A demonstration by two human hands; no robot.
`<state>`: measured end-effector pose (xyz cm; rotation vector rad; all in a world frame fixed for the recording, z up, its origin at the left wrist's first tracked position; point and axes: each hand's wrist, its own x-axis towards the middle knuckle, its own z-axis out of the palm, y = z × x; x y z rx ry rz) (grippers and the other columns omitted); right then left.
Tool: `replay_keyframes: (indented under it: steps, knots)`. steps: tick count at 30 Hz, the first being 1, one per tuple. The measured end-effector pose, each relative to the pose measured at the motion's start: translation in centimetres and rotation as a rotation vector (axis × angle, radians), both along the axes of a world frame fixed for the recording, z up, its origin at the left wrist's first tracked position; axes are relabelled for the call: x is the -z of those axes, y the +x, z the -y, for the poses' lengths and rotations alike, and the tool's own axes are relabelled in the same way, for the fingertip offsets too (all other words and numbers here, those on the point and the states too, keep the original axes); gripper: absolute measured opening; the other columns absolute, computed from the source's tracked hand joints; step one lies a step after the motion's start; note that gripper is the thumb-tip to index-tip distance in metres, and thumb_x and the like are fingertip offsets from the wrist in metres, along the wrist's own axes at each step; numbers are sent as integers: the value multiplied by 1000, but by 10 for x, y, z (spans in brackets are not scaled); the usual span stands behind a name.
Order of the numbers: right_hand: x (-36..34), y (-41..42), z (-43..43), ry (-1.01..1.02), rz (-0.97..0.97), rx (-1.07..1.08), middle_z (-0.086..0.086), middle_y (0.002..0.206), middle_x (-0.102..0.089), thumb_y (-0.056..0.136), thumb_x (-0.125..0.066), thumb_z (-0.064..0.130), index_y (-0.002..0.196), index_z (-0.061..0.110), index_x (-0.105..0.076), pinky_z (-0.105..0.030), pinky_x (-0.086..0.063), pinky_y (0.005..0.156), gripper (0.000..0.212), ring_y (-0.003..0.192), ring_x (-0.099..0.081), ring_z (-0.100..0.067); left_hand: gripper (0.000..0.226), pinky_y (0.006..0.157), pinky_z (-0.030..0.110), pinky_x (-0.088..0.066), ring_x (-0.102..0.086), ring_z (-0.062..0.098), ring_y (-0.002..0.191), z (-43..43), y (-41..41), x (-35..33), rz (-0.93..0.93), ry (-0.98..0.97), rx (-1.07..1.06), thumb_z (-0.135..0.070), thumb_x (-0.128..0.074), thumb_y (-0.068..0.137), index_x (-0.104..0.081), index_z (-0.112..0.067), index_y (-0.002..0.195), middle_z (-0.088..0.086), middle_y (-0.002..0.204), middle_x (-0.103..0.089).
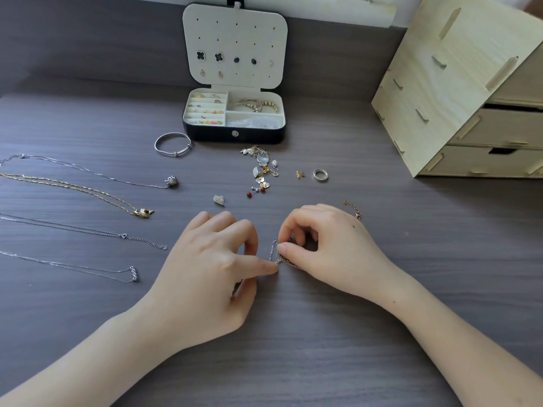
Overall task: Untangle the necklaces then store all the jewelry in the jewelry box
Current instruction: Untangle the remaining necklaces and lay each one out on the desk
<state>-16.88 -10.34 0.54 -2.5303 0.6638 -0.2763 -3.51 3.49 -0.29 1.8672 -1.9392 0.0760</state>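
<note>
My left hand (217, 259) and my right hand (326, 245) meet at the middle of the dark table, both pinching a small tangle of thin chains (276, 254). A gold chain end (354, 210) trails out behind my right hand. Several untangled necklaces lie stretched out at the left: a silver one with a ball pendant (172, 181), a gold one (142, 212) and two thin silver chains (126, 236) (133, 273). The black jewelry box (235, 133) stands open at the back, with earrings on its lid and pieces in its compartments.
A silver bangle (173, 144) lies left of the box. Loose earrings and pendants (261, 168), a silver ring (320, 174), a small gold stud (299, 173) and a crystal piece (219, 199) are scattered between the box and my hands. A wooden drawer unit (458, 92) stands at the right.
</note>
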Motion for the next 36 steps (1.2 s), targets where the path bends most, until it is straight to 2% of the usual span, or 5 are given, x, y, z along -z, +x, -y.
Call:
replay_keyframes:
  steps: [8,18,26,31,36]
  knots:
    - [-8,7,4,78,-94,5,12,71,-52,67,-73,50,74,33,-61,-18,-32,63,22,73,-47,-1,36,62,27,-19,-43,19,65,0,1,0,-19,18,8,-17,-47,67,-73,-36,83,-6,77,-54]
    - [-19,26,16,154,-247,22,12,64,-50,69,-75,35,72,35,-62,-20,-27,55,14,54,-44,-1,39,62,19,-23,-42,14,63,1,4,0,-134,46,10,-17,-42,68,-73,-39,75,-9,76,-53]
    - [-14,24,15,143,-197,33,13,62,-50,75,-69,31,72,36,-61,-14,-25,52,10,58,-46,5,38,59,28,-31,-43,13,64,1,6,3,-156,34,16,-15,-43,70,-73,-39,74,-12,77,-51]
    - [-14,17,16,223,-124,-5,12,63,-53,77,-70,35,75,31,-63,-18,-29,55,8,54,-46,2,36,63,33,-34,-44,12,69,2,7,5,-215,6,-34,-6,-55,67,-72,-36,76,-14,78,-50]
    - [-12,-5,18,175,-22,-60,9,67,-55,77,-70,35,74,30,-67,-21,-36,59,6,60,-46,-5,39,60,30,-32,-42,13,68,3,12,3,-179,16,-44,-15,-43,73,-73,-36,87,-11,79,-52]
